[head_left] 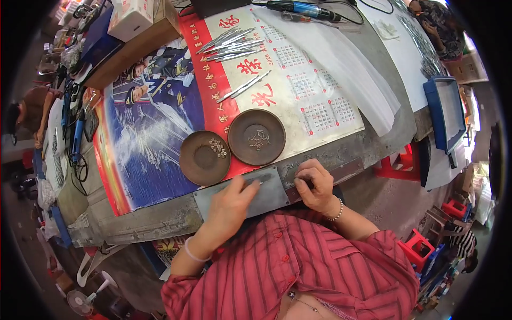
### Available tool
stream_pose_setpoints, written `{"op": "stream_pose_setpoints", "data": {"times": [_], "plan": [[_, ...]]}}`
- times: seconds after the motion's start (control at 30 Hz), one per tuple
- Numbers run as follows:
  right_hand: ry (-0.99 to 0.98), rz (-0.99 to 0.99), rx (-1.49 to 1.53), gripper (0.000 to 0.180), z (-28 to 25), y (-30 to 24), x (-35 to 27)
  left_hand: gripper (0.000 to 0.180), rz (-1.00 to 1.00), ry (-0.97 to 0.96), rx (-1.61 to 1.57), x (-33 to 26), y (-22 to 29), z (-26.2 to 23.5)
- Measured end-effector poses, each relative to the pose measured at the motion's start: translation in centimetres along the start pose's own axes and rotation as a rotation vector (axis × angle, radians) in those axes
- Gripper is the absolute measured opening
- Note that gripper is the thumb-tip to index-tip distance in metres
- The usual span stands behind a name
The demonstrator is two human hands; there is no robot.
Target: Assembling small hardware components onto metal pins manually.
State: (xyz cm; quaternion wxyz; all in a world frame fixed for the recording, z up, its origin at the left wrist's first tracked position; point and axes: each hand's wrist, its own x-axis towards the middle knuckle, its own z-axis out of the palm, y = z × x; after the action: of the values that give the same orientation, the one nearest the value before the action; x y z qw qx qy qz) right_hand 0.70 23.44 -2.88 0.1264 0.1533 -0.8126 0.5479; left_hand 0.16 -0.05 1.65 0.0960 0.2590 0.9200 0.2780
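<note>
My left hand (230, 205) rests palm down over the left part of a grey metal plate (274, 194) at the table's near edge. Its fingers are bent and drawn in; anything between them is too small to make out. To its right, my right hand (316, 186) is curled closed beside the plate's right end, thumb against the fingers, and what it may hold is hidden. Just beyond the plate are two round brown dishes. The left dish (194, 169) has small pale pieces in it; the right dish (272, 125) contains thin short metal bits.
A calendar poster (298, 128) covers much of the table, with several slim metal rods (234, 44) on it. Clear plastic sheeting (368, 96) lies at the right. A blue handheld tool (304, 9) is at the back, a blue tray (445, 114) far right, a red stool (400, 165) beneath.
</note>
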Motion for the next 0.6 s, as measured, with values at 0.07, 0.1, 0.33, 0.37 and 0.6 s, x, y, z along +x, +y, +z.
{"op": "stream_pose_setpoints", "data": {"times": [0.07,0.1,0.33,0.37,0.6], "plan": [[-0.003,-0.028,-0.01,0.012,0.0,-0.2,0.4,0.027,0.036,-0.025,-0.006,2.2,1.2,0.6],[-0.004,-0.034,-0.017,0.012,0.0,-0.3,0.4,0.026,0.04,-0.04,0.011,2.6,0.9,1.1],[-0.05,-0.018,-0.023,0.011,0.5,-0.8,0.4,0.025,0.011,-0.039,0.025,-0.7,-1.1,0.8],[-0.08,0.012,-0.011,0.01,0.6,-1.3,0.3,0.026,0.01,0.066,-0.098,-0.9,-1.4,1.3],[-0.301,0.034,0.166,0.015,2.7,-5.4,1.8,0.029,-0.315,0.233,-1.388,-3.6,2.2,1.0]]}}
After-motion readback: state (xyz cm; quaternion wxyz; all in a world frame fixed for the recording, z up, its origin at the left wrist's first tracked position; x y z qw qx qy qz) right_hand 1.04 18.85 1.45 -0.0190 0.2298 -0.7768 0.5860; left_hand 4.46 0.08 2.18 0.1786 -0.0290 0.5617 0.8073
